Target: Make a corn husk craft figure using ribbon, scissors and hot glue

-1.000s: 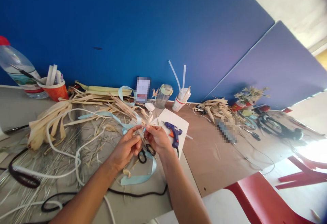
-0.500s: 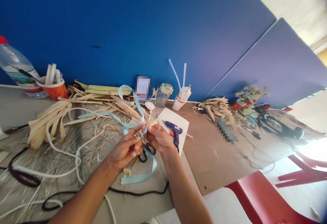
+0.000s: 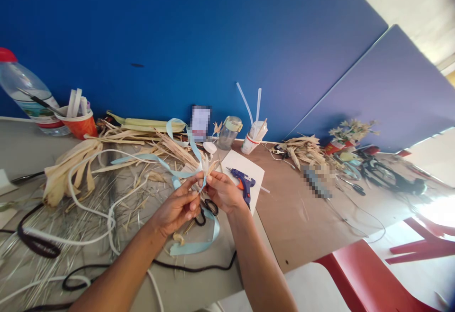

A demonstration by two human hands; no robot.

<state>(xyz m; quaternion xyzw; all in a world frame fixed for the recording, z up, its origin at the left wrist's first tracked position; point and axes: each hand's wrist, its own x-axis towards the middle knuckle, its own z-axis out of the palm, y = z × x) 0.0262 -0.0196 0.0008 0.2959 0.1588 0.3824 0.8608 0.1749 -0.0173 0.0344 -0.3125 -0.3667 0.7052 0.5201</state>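
Between my fingertips is a small pale corn-husk flower (image 3: 206, 166), with light blue ribbon around its stem. My left hand (image 3: 177, 210) is closed in a pinch on the ribbon at the lower stem. My right hand (image 3: 224, 193) pinches the flower just below its petals; the fingers hide part of the stem. A long light blue ribbon (image 3: 195, 247) loops on the table below the hands, and more of it curls up behind them. Black-handled scissors (image 3: 211, 206) lie under my hands, partly covered. Close to my right hand, a blue glue gun (image 3: 244, 183) rests on white paper (image 3: 259, 174).
Dried corn husks (image 3: 73, 169), thin wires (image 3: 88, 217) and a white cable (image 3: 80, 242) cover the left side. Along the blue partition stand a plastic bottle (image 3: 30, 89), a red cup (image 3: 80, 126), a jar (image 3: 228, 134) and a white cup (image 3: 250, 145). A red chair (image 3: 359, 269) is at lower right.
The view has shifted slightly, moving the table items a little to the right. Both hands keep their pinch, and the flower's petals show a bit more above the fingers.
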